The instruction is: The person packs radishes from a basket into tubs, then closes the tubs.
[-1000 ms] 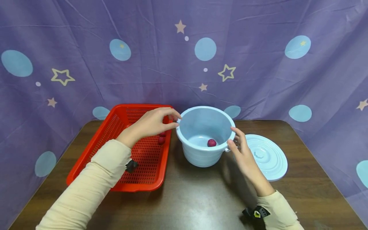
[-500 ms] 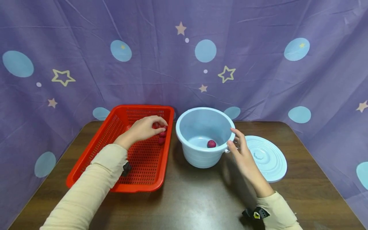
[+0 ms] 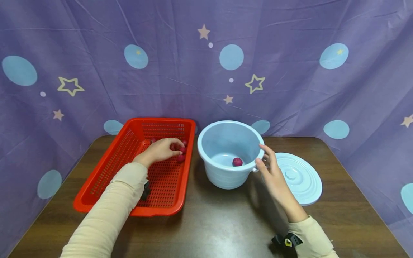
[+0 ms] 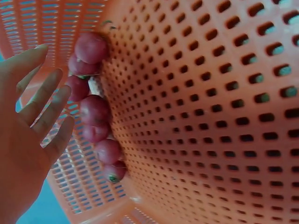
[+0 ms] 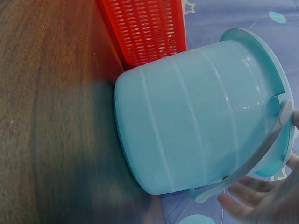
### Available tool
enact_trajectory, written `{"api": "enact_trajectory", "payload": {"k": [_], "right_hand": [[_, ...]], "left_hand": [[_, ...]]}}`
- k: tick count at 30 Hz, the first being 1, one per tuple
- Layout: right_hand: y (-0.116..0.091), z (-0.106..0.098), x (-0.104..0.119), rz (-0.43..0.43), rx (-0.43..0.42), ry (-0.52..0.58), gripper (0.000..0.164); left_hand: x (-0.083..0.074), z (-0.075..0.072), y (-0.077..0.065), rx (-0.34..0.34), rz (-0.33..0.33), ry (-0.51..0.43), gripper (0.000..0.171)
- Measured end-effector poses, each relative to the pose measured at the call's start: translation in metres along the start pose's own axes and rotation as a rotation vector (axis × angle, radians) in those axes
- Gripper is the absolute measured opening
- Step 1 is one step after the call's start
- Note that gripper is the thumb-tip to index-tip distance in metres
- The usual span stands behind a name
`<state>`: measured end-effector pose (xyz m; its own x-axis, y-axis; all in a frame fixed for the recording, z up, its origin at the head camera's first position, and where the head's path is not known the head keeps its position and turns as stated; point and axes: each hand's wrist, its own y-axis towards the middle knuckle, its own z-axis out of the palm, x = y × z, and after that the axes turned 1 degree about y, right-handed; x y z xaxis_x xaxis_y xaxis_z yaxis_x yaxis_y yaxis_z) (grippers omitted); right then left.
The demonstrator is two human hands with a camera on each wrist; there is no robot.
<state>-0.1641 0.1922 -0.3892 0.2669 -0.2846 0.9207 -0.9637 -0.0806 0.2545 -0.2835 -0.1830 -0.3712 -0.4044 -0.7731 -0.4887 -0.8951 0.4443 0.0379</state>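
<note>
My left hand [image 3: 161, 149] is inside the red basket [image 3: 185, 179], thumb and fingers parted beside several small red radishes [image 4: 96, 109]. In the left wrist view they lie in a row along the basket's side, and the fingers [image 4: 51, 105] are spread close to them, holding none. My right hand [image 3: 274, 175] holds the rim of the light blue bucket [image 3: 226, 175], thumb and index fingertip at its right edge. The bucket's grey handle [image 5: 266, 144] hangs down beside those fingers in the right wrist view. One radish [image 3: 237, 162] sits on the bucket's floor.
A round light blue lid [image 3: 298, 177] lies on the wooden table [image 3: 213, 222], right of the bucket and partly behind the right hand. The basket stands close to the bucket's left. A purple patterned curtain [image 3: 277, 71] hangs behind the table.
My left hand has left the bucket's left rim and moved left and down into the basket among the radishes. The right hand has stayed at the bucket's rim.
</note>
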Motion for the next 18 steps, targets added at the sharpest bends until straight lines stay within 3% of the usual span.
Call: {"api": "enact_trajectory", "payload": {"k": [7, 18], "right_hand": [[0.0, -0.001, -0.001, -0.001, -0.003, 0.002, 0.051], [0.001, 0.0, -0.002, 0.003, -0.002, 0.001, 0.051]], "left_hand": [[0.007, 0.008, 0.001, 0.05, -0.058, 0.078, 0.023], [0.009, 0.014, 0.002, 0.093, -0.058, 0.171, 0.024]]}}
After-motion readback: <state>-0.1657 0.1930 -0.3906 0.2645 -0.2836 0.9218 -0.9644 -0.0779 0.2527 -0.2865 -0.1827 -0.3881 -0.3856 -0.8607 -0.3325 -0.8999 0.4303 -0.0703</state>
